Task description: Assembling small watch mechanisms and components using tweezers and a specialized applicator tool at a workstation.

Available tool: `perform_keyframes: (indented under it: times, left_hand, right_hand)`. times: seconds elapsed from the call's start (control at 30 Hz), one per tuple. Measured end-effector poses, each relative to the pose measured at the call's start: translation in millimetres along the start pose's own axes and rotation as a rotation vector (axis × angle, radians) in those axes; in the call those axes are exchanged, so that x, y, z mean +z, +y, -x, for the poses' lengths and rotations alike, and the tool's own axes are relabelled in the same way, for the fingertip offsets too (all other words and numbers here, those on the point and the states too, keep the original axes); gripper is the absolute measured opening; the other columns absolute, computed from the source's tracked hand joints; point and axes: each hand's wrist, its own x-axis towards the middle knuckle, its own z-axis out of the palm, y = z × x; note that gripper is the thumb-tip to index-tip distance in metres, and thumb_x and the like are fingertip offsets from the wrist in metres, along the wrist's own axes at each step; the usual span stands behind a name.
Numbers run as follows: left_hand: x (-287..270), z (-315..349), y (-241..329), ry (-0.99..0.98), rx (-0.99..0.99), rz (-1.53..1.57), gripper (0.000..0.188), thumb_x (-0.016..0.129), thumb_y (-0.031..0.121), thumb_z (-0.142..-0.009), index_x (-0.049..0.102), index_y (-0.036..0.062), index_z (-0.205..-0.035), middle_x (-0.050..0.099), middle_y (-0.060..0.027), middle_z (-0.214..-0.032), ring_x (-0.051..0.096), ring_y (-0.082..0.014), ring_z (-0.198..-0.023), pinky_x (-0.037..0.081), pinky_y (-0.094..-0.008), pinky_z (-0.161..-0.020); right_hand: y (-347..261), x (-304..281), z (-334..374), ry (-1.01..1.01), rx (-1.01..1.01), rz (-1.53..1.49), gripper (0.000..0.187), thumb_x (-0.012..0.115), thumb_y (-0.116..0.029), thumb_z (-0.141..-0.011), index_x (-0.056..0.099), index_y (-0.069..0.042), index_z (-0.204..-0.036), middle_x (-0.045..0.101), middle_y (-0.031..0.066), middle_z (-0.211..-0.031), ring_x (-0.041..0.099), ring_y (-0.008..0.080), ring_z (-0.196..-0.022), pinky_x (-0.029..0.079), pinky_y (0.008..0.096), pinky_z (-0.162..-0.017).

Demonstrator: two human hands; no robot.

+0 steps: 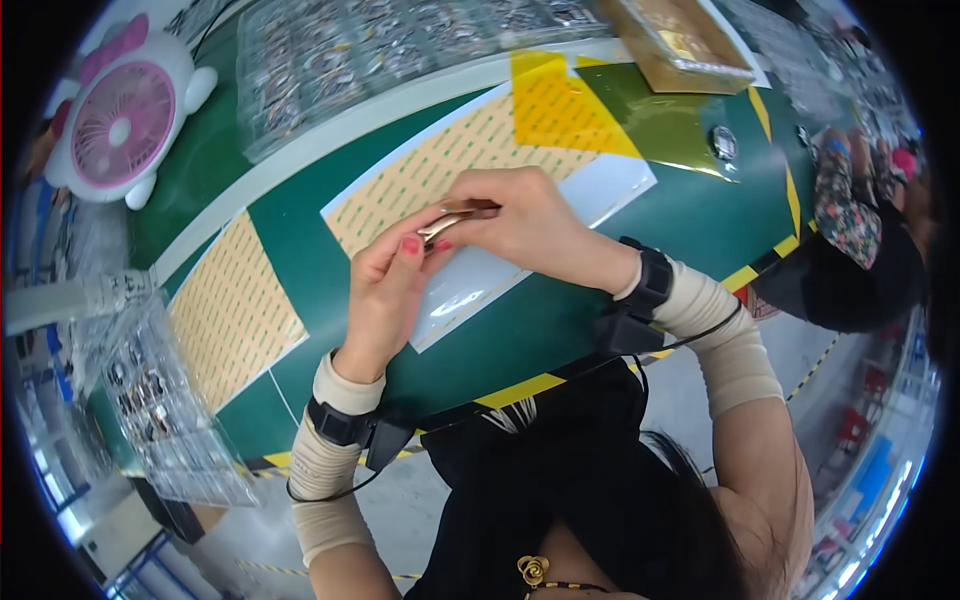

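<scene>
Both my hands meet over a tan adhesive sheet [375,200] printed with rows of green marks, its lower part a bare white backing [465,300]. Between them is a small, shiny, curved metal piece [440,225], gold-brown in colour; its exact kind does not show. My left hand [390,265] pinches its lower left end between thumb and fingers. My right hand [515,215] closes on the upper right end, its fingers partly hiding the piece. The piece is held tilted, just above the sheet.
A yellow transparent film [565,105] overlaps the sheet's far end. Beyond it lie a small round part [723,142] and a cardboard box [690,75]. Clear trays of small parts [400,50] line the back; another tray [150,390] and adhesive sheet [235,310] are left, below a pink-white fan [122,125].
</scene>
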Motion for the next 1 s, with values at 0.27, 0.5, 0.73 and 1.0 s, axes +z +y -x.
perform_keyframes:
  times: [0.27, 0.5, 0.73, 1.0]
  left_hand:
    - [5.8, -6.2, 3.7, 0.149, -0.09, 0.157, 0.046, 0.043, 0.018, -0.094, 0.028, 0.0022, -0.135, 0.04, -0.0198, -0.13, 0.041, -0.0282, -0.12, 0.035, -0.0396, -0.101]
    - [7.0, -8.7, 5.3, 0.13, -0.156, 0.058, 0.045, 0.036, 0.016, -0.095, 0.025, 0.0006, -0.135, 0.041, -0.0228, -0.128, 0.039, -0.0315, -0.122, 0.033, -0.0406, -0.102]
    - [7.4, -6.3, 8.9, 0.147, -0.175, 0.054, 0.044, 0.036, 0.012, -0.094, 0.025, 0.0004, -0.135, 0.042, -0.0224, -0.127, 0.04, -0.0311, -0.121, 0.035, -0.0403, -0.101]
    - [4.8, -8.5, 6.5, 0.129, -0.193, 0.156, 0.043, 0.041, 0.008, -0.092, 0.029, 0.0001, -0.133, 0.046, -0.0225, -0.121, 0.044, -0.0297, -0.117, 0.036, -0.0381, -0.101]
  right_hand:
    - [14.4, -117.7, 25.7, 0.589, 0.066, 0.213, 0.028, 0.061, -0.003, -0.08, 0.051, -0.005, -0.107, 0.064, 0.007, -0.083, 0.059, 0.0089, -0.068, 0.042, 0.0179, -0.06]
    - [83.8, -233.6, 96.3, 0.79, 0.493, 0.83, 0.024, 0.063, -0.01, -0.08, 0.058, -0.002, -0.102, 0.064, 0.0091, -0.083, 0.061, 0.0153, -0.07, 0.044, 0.0227, -0.065]
    - [47.1, -183.9, 22.7, 0.684, -0.022, 0.98, 0.024, 0.059, -0.014, -0.081, 0.06, -0.005, -0.103, 0.062, 0.0143, -0.09, 0.062, 0.0307, -0.075, 0.047, 0.0342, -0.066]
    - [97.4, -167.9, -120.9, 0.204, 0.047, 1.178, 0.019, 0.053, -0.012, -0.077, 0.063, -0.004, -0.09, 0.062, 0.0201, -0.084, 0.06, 0.0363, -0.081, 0.048, 0.0427, -0.07]
